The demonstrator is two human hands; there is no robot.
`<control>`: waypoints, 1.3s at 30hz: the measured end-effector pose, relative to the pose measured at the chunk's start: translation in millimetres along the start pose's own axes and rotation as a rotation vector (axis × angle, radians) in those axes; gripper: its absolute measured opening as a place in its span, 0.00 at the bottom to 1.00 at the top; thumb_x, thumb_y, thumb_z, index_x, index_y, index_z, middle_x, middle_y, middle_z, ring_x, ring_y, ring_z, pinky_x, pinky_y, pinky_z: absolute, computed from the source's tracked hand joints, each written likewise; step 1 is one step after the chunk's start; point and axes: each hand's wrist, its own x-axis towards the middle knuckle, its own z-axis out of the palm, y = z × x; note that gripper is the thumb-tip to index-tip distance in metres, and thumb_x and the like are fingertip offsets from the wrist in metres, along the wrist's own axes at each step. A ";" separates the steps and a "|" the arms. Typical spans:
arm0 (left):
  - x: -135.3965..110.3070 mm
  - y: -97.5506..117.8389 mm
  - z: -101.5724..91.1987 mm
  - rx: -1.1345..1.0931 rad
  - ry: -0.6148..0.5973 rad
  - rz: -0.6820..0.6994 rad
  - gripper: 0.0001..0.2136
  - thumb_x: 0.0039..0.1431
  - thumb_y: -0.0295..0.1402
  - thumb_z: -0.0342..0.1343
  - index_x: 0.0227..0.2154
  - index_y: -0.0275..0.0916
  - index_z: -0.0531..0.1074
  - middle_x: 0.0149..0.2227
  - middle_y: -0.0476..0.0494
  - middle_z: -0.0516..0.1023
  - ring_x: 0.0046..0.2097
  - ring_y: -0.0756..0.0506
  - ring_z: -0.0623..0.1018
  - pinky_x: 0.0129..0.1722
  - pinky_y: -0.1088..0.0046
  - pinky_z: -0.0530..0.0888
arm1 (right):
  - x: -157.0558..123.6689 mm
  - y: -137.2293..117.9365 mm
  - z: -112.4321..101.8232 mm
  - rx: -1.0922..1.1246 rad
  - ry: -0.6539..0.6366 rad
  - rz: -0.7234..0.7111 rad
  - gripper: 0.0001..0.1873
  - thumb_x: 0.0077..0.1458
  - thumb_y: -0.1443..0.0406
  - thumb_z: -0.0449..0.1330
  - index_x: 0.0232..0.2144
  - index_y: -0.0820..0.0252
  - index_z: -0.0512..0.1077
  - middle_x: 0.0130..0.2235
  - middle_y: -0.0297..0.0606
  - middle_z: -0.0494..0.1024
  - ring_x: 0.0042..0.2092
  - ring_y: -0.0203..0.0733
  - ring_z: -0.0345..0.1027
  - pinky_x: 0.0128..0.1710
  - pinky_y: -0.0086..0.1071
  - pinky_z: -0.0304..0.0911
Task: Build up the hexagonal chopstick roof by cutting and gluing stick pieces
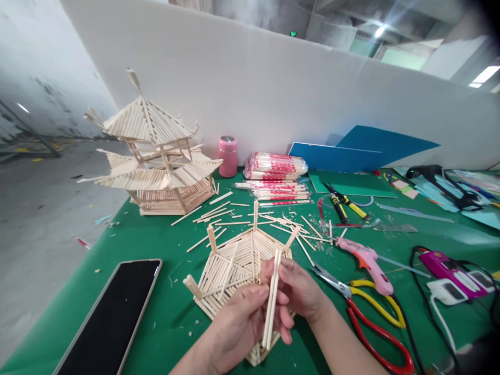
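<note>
Both hands meet over a hexagonal base of wooden sticks, which lies on the green table with short posts standing at several corners. Two pale wooden sticks, side by side, are held upright and slightly tilted. My left hand grips them from the left, its thumb near their middle. My right hand closes on their upper part from the right. The hands hide the near right part of the base. Right of my right hand lie scissors with one yellow and one red handle.
A stick pagoda stands back left, beside a pink jar. Packed chopsticks, loose sticks and pliers lie behind the base. At right are a pink glue gun and a power strip; a phone lies left.
</note>
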 end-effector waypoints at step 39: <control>2.1 1.3 -2.1 -0.024 0.061 0.052 0.08 0.54 0.30 0.52 0.25 0.30 0.71 0.19 0.42 0.75 0.21 0.51 0.73 0.24 0.78 0.68 | 2.7 -2.7 6.6 0.078 0.029 -0.018 0.11 0.46 0.61 0.62 0.26 0.66 0.73 0.14 0.29 0.69 0.16 0.29 0.64 0.17 0.21 0.58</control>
